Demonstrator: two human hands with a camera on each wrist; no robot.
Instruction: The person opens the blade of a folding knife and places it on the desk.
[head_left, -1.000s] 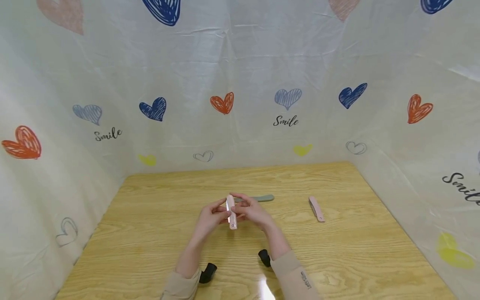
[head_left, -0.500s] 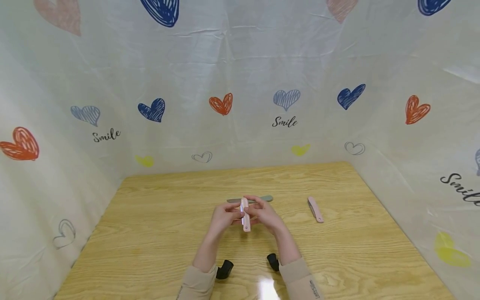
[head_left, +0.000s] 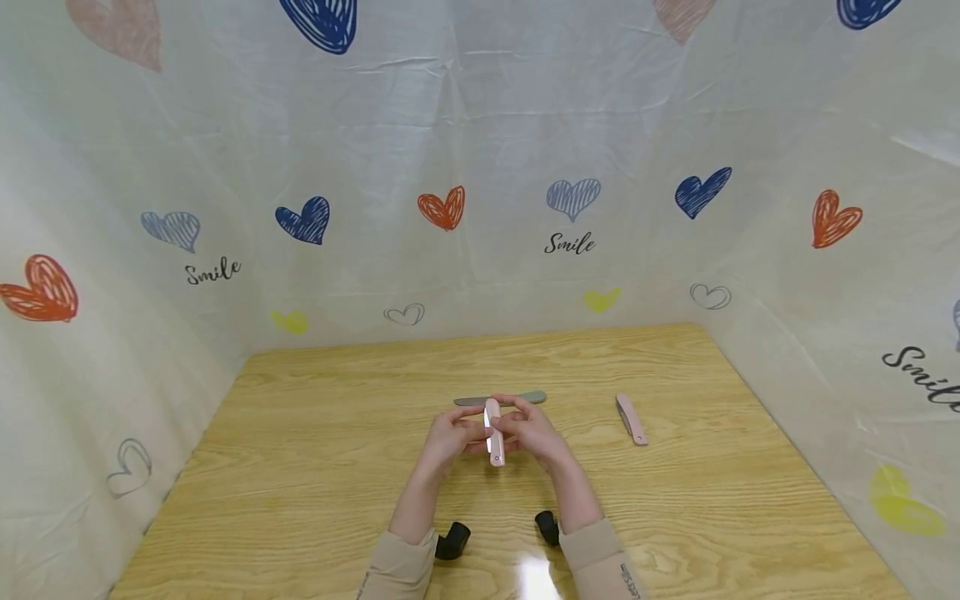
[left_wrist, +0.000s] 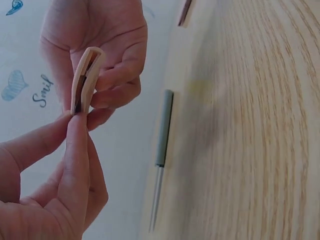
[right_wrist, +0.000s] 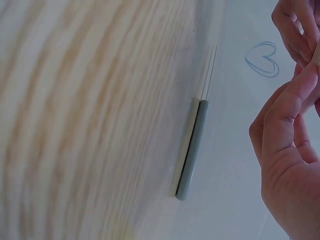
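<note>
A pink folding knife (head_left: 496,447) is held above the middle of the table, between both hands. My right hand (head_left: 534,435) grips its handle from the right side. From the left, my left hand (head_left: 447,437) pinches the blade edge with thumb and fingers. In the left wrist view the knife (left_wrist: 88,75) stands upright, its dark blade lying partly within the handle slot. How far the blade is out is hard to tell. Behind the hands lies a green-handled knife (head_left: 534,397), its grey blade out and pointing left. A second pink folding knife (head_left: 632,420), folded, lies to the right.
The wooden table (head_left: 315,467) is bounded by a white curtain (head_left: 495,275) with printed hearts at the back and sides. Black wrist camera mounts (head_left: 453,542) stick out from both beige sleeves, low over the table.
Both hands have shifted to the right with the pink folding knife, mostly in the first half second. The green knife's blade now shows. The two knives on the table have not moved.
</note>
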